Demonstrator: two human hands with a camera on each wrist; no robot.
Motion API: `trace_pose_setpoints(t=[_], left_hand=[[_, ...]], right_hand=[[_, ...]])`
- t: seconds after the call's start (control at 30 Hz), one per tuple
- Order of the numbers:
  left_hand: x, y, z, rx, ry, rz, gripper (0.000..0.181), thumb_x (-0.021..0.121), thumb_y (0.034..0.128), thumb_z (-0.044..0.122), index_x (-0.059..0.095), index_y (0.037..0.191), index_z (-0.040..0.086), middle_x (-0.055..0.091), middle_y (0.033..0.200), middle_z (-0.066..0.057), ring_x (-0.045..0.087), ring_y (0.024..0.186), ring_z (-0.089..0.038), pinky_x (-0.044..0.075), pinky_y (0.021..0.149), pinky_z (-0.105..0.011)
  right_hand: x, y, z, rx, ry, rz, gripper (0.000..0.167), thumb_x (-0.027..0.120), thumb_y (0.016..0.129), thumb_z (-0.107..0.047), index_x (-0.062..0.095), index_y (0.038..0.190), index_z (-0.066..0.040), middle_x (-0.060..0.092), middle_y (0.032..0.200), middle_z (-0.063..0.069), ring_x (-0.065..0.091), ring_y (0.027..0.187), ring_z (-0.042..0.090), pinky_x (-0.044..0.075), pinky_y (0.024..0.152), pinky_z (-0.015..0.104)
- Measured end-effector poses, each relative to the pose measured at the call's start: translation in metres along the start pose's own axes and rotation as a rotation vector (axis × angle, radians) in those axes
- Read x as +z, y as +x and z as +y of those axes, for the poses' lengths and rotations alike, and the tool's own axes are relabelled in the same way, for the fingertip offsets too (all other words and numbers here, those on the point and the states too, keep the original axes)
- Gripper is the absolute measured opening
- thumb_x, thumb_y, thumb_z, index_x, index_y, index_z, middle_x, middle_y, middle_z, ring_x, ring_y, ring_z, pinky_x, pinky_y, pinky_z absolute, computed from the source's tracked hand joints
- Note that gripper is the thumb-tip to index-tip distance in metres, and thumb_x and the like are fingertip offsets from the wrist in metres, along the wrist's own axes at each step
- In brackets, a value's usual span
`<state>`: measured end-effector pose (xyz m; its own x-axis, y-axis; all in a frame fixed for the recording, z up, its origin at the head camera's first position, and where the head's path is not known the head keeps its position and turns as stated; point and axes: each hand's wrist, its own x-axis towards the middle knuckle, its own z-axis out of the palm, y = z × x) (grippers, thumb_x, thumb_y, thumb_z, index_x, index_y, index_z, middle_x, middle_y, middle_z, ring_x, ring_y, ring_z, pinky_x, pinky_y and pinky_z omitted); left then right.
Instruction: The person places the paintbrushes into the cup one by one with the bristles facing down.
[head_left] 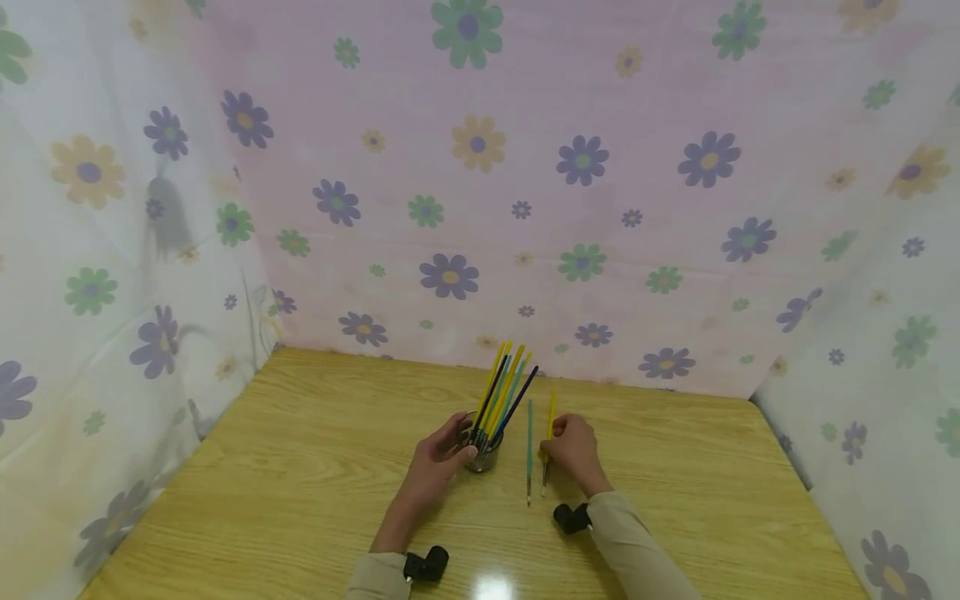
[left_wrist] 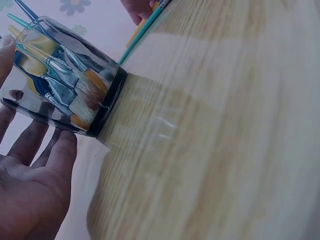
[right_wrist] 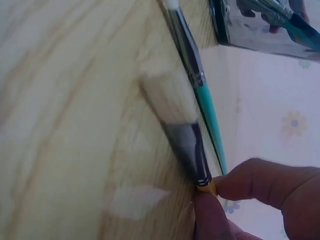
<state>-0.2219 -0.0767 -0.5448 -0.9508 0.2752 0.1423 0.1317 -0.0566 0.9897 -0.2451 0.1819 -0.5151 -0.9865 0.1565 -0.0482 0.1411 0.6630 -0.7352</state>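
My left hand (head_left: 435, 468) holds a clear glass (left_wrist: 112, 97) upright on the table, fingers on its far side and thumb in front. Several paintbrushes (head_left: 504, 396) with yellow, teal and dark blue handles lean in it, bristles down, as the left wrist view shows through the wall. To the right, my right hand (head_left: 576, 450) pinches a yellow-handled paintbrush (right_wrist: 185, 145) between thumb and finger, near its metal collar. Its pale, wide bristles point toward me, at or just above the wood. Between glass and right hand, a teal-handled paintbrush (head_left: 529, 442) lies on the table.
The wood-grain table (head_left: 315, 467) extends around both hands. A flowered cloth (head_left: 517, 233) hangs behind it and along both sides. Small black devices (head_left: 426, 565) are strapped at the wrists. Light reflects off the table near its front.
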Motion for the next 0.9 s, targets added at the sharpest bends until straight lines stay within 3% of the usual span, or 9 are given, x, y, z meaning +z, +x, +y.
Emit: trace_pose_setpoints(t=[0.3,0.47,0.63,0.9], left_hand=[[0.001,-0.001,0.002,-0.008,-0.013,0.008,0.064,0.068,0.0979,0.008,0.040,0.155,0.003,0.049,0.153,-0.017,0.046,0.142,-0.035,0.039,0.120,-0.040],[-0.001,-0.002,0.000,-0.003,-0.017,-0.010,0.064,0.068,0.0983,0.009,0.039,0.156,0.002,0.048,0.154,-0.017,0.046,0.143,-0.034,0.040,0.118,-0.034],[-0.001,-0.002,0.000,0.012,-0.015,-0.013,0.064,0.068,0.0985,0.010,0.040,0.155,0.003,0.049,0.153,-0.017,0.047,0.142,-0.035,0.041,0.118,-0.034],[-0.001,0.000,0.000,0.000,-0.013,-0.004,0.064,0.068,0.0982,0.010,0.040,0.155,0.004,0.051,0.152,-0.015,0.049,0.141,-0.033,0.040,0.120,-0.039]], right_hand=[[0.001,0.002,-0.002,0.036,-0.030,-0.008,0.047,0.076,0.075,-0.008,0.062,0.116,0.011,0.067,0.105,0.021,0.064,0.093,0.032,0.057,0.086,0.051],[0.001,0.002,0.001,0.057,0.005,-0.014,0.046,0.078,0.076,-0.008,0.065,0.115,0.010,0.069,0.107,0.023,0.067,0.094,0.032,0.060,0.083,0.048],[-0.002,0.002,0.002,0.094,0.077,-0.024,0.043,0.078,0.078,-0.009,0.068,0.116,0.010,0.069,0.111,0.024,0.068,0.093,0.031,0.062,0.080,0.043],[-0.009,0.000,0.007,0.172,0.298,-0.070,0.040,0.075,0.083,-0.007,0.066,0.118,0.010,0.066,0.111,0.024,0.066,0.082,0.022,0.060,0.067,0.028]])
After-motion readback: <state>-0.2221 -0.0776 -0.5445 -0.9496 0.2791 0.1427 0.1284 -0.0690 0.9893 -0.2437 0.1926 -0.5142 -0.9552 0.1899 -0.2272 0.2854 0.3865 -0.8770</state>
